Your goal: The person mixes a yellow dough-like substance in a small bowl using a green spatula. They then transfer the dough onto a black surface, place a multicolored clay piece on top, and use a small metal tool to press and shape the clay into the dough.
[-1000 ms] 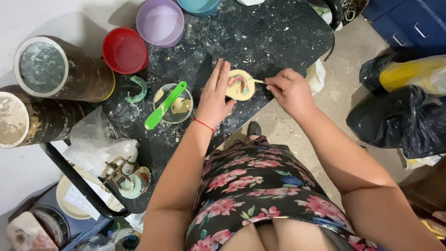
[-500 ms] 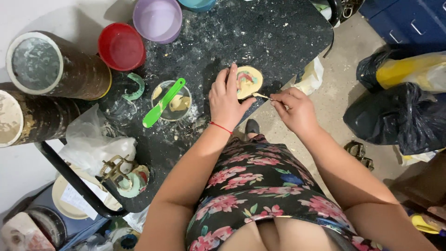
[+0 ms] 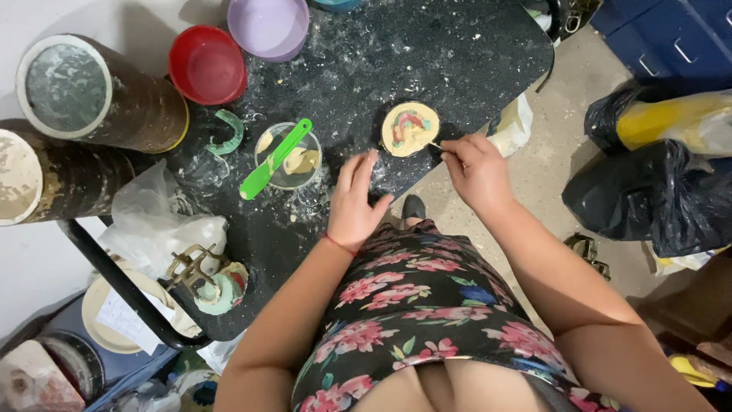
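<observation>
So your right hand (image 3: pixel 479 169) is pinched shut around a thin little stick (image 3: pixel 436 145), thumb and fingers curled tight on it, and the tip of that stick sits right at the right edge of the round cream-coloured disc (image 3: pixel 410 129). The disc lies flat on the dark speckled table (image 3: pixel 457 53), near its front edge, and it's got swirls of red, green and a bit of blue on top. It sits just up and to the left of your right hand, close enough that only the stick bridges the gap.

Your left hand (image 3: pixel 356 204) is open and holding nothing, fingers loosely spread and pointing up the table, palm down over the dusty surface. It's below and to the left of the disc, near it but not touching. Can't tell if the palm is actually resting on the table or just hovering above it.

Over to the left of that hand there's a clear cup (image 3: pixel 289 156) with some pale mix in it and a bright green spatula (image 3: pixel 274 159) lying across it at a slant. Further back sit a red bowl (image 3: pixel 207 64) and a lilac bowl (image 3: pixel 268 26), side by side, and two big grimy cans (image 3: pixel 97 91) lie at the far left edge.
</observation>
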